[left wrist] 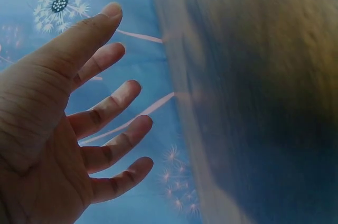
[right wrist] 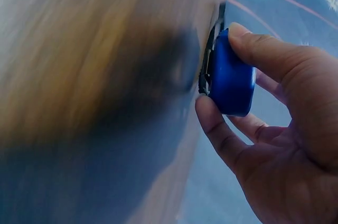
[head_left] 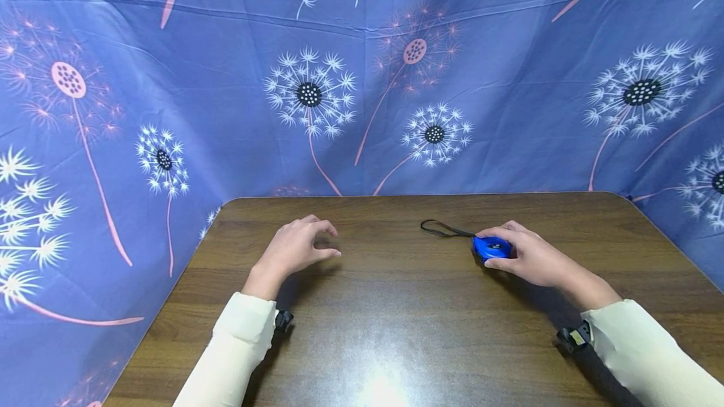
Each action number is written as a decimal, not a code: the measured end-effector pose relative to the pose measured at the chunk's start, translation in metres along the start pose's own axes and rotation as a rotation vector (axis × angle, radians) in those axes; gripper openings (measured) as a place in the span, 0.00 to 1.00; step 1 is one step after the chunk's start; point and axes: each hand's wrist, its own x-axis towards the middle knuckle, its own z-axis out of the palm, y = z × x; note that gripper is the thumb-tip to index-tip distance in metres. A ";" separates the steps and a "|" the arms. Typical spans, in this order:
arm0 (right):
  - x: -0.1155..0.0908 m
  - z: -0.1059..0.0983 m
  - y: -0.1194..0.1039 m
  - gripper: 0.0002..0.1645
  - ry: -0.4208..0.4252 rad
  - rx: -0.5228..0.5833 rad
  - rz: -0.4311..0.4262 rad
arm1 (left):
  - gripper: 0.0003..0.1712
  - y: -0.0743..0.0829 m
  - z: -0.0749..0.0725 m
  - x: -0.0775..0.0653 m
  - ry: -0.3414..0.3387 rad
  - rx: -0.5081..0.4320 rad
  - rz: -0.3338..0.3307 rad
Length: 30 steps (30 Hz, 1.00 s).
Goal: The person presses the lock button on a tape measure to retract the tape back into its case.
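A blue tape measure (head_left: 491,248) with a black wrist strap (head_left: 444,229) is at the right of the table in the head view. My right hand (head_left: 532,255) pinches it by its edges between thumb and fingers. In the right wrist view the tape measure (right wrist: 231,76) is seen edge-on, with the thumb on one end and a fingertip (right wrist: 208,110) near the other. My left hand (head_left: 296,247) hovers over the left part of the table, holding nothing. Its fingers (left wrist: 124,142) are spread and loosely bent in the left wrist view.
A brown wooden table (head_left: 384,306) lies under both hands. Behind it and at the sides hangs a blue cloth (head_left: 237,112) with a dandelion print. Small black devices (head_left: 574,336) sit at both wrists by the pale sleeves (head_left: 650,344).
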 end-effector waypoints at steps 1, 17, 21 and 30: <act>-0.003 -0.001 0.003 0.32 -0.005 -0.002 0.009 | 0.24 -0.001 0.000 -0.001 -0.004 -0.001 -0.002; -0.024 -0.013 0.034 0.33 0.007 -0.030 0.083 | 0.24 -0.017 0.000 -0.011 -0.017 -0.016 -0.040; -0.026 -0.015 0.040 0.34 0.003 -0.032 0.094 | 0.24 -0.019 0.001 -0.014 -0.023 -0.025 -0.046; -0.027 -0.014 0.045 0.34 0.034 -0.041 0.078 | 0.23 -0.022 0.002 -0.018 -0.011 -0.034 -0.050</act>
